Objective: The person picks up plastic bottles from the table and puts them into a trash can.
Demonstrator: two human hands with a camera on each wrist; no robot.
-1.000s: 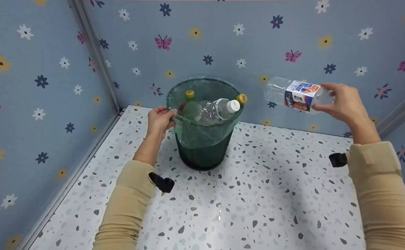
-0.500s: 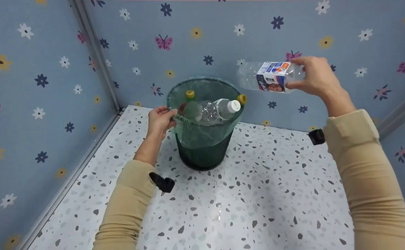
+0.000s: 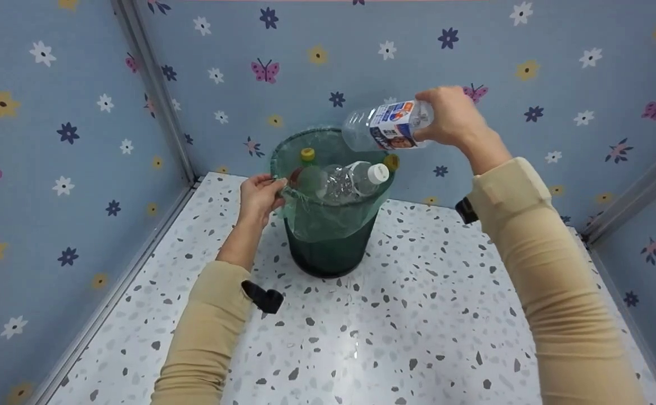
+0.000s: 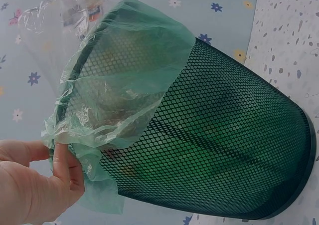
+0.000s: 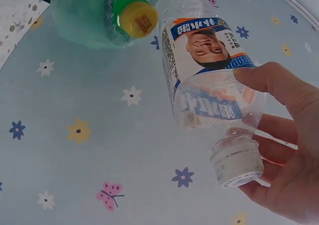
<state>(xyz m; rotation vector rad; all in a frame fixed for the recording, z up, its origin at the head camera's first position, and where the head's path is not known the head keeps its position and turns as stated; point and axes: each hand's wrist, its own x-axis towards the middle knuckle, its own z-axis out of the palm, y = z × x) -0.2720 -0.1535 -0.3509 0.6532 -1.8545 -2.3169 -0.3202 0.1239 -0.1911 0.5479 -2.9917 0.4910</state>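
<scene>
My right hand (image 3: 454, 115) grips a clear plastic bottle (image 3: 392, 125) near its capped end, thumb and fingers round it. The bottle lies nearly level, its base over the right back rim of a dark mesh bin (image 3: 331, 256). In the right wrist view its printed label and white cap (image 5: 238, 165) show. My left hand (image 3: 260, 199) pinches the green bin liner (image 4: 132, 100) at the bin's left rim. Inside the bin lie a clear bottle with a white cap (image 3: 378, 172) and bottles with yellow caps (image 3: 307, 153); their lower parts are hidden.
Behind the bin stands a blue wall (image 3: 221, 56) with flowers and butterflies. Similar panels close in at left and right, with grey metal edging (image 3: 153, 90). The bin stands on a white speckled floor (image 3: 418, 315).
My right hand has carried the clear bottle leftward and up, from right of the bin to over its back right rim. The left hand stays on the liner.
</scene>
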